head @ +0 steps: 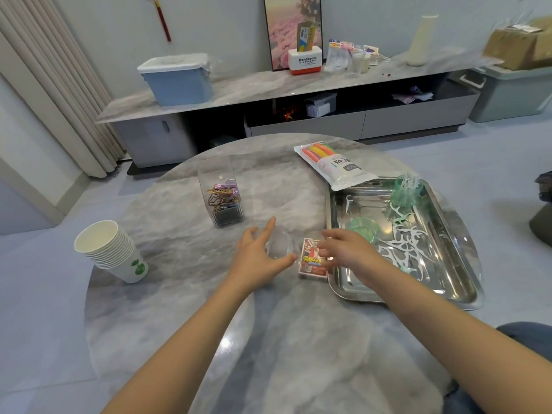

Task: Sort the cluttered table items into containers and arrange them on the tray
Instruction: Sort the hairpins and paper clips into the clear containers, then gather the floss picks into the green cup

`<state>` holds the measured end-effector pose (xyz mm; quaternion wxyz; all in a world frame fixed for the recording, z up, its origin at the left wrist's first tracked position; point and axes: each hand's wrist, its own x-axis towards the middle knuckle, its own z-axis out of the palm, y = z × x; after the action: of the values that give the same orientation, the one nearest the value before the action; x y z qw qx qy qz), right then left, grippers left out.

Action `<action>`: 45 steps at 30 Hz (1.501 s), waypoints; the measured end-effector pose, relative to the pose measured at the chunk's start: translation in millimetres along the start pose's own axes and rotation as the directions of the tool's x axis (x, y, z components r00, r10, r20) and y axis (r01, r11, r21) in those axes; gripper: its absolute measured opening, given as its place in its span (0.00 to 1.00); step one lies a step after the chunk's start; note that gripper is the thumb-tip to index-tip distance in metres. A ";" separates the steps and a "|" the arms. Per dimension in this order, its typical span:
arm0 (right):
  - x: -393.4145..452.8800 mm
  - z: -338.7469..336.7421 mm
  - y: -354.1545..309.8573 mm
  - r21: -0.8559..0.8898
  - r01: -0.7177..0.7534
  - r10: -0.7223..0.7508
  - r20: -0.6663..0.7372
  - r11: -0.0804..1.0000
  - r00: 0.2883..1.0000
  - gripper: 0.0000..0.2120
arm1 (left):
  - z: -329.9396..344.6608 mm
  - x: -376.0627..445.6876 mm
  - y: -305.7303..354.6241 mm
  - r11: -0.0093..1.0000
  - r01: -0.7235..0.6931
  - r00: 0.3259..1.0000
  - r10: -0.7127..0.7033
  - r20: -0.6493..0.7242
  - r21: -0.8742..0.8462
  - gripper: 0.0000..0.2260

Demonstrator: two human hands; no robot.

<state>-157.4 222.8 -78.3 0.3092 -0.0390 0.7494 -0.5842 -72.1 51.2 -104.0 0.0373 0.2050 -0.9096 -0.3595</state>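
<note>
1. Reaching over the grey marble tabletop (185,309), both bare forearms come in from the near edge.
2. Left hand (257,255): fingers spread and straight, thumb out, poised around a small clear plastic cup (279,245); contact can't be confirmed, nothing clamped in its grip.
3. Right hand (348,252): fingers extended, fingertips at the right edge of a red card box (310,259). Box lies flat on the tabletop just beside the tray's near-left corner. Grip not closed on it; firm contact unclear.
4. Steel tray (448,289) sits to the right. On it: a green translucent cup (363,228) near the left rim, loose white floss picks (406,249) scattered across the middle, a second green cup (407,191) packed with picks at the far end.
5. Stack of paper cups (110,249), tilted, at the left edge, well apart from the rest.
6. Clear rectangular container (222,194) holding metal clips stands upright beyond the left hand.
7. Bag of coloured straws (331,164) lies at the far side, its near end overlapping the tray's far-left corner.
</note>
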 end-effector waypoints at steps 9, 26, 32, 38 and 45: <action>27.1 -55.0 13.2 -0.695 -0.033 -0.143 -0.194 0.718 0.971 0.20 | 14.9 50.0 21.8 0.913 0.058 0.994 -0.091 0.063 0.403 0.41; 20.1 -80.8 24.9 -0.849 -0.033 -0.159 -0.136 0.528 0.978 0.21 | 94.0 51.2 63.9 0.816 -0.237 0.951 0.084 0.298 0.527 0.28; 5.9 -71.3 28.3 -0.868 0.074 -0.113 0.021 0.490 0.993 0.25 | 77.3 25.9 50.4 0.786 -0.253 0.944 0.072 0.323 0.564 0.31; -12.5 -59.5 40.5 -0.880 0.138 -0.039 0.135 0.453 0.990 0.20 | 65.1 -7.9 32.6 0.779 -0.257 0.942 0.070 0.328 0.572 0.31; -33.4 -40.5 33.8 -0.903 0.227 -0.016 0.238 0.364 0.971 0.19 | 53.7 -38.7 18.1 0.806 -0.242 0.947 0.075 0.312 0.540 0.30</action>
<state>-140.9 282.0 -89.7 0.2592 -0.3155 0.9094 -0.0795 -54.5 112.8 -128.4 -0.1225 0.0772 -0.9853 -0.0907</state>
